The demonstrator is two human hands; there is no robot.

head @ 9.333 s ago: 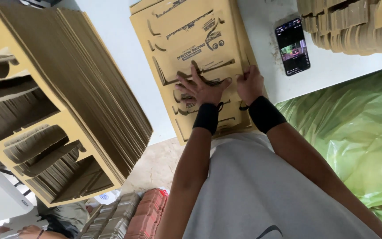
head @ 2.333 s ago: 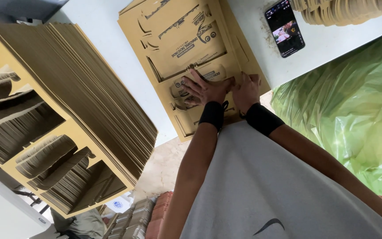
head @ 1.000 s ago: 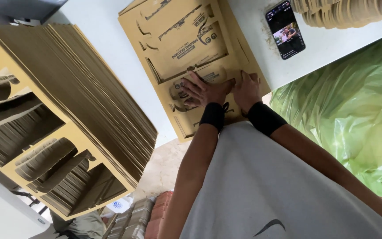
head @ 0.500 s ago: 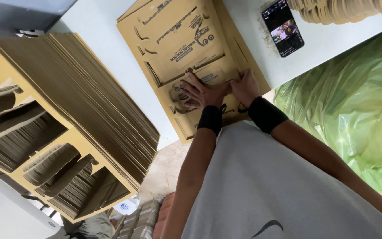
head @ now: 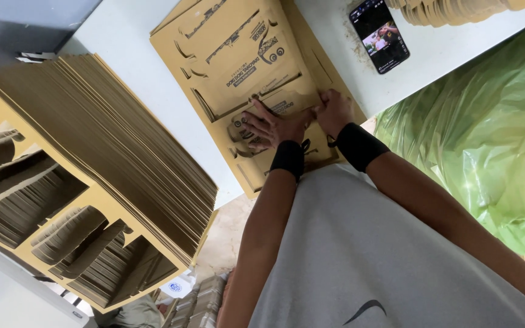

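Two bare hands lay on a flat die-cut cardboard blank (head: 256, 79) spread on the white worktop (head: 123, 54), at the near edge of it, just in front of the person's grey shirt; the left hand (head: 271, 127) was spread flat, fingers splayed and pointing left, pressing a partly lifted flap (head: 274, 103) of the blank, its grip open and holding nothing; the right hand (head: 333, 112), touching or all but touching the left, was curled over the fold line with its fingers bent down onto the card, and whether it pinched the flap's edge or only pushed on it could not be told; both wrists wore black wristbands (head: 287, 159). The blank seemed to lie on at least one more like it, their edges just offset. To the left stood a tall stack of cardboard blanks (head: 110, 164), tilted in this view and well apart from the hands; far right lay a smartphone (head: 379, 34) with a lit screen, near a pile of cut cardboard pieces (head: 457, 9); to the right hung green plastic sheeting (head: 475, 140). Judging by the pose, the step in hand was creasing a flap along its scored line; it would go well with the flat palm pinning the panel right beside the score, the other hand bending the flap evenly along its whole length, so that the card folded on the line rather than buckling or tearing at the slots.
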